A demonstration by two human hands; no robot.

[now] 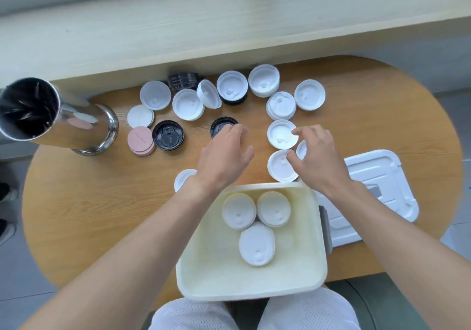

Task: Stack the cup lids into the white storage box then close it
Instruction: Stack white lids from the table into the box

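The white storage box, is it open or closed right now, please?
Open: the white storage box shows three lids inside, and its cover lies beside it.

Wood-grain table (102,215), mirror-polished metal cylinder (84,128), matt plastic lids (188,104)

The left hand (224,156) hides part of a black lid (221,126) (grip unclear); steel canister (54,116) cut off left.

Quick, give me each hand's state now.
Left hand: open, holding nothing, over a black lid.
Right hand: open, fingers spread, fingertips at two white lids.
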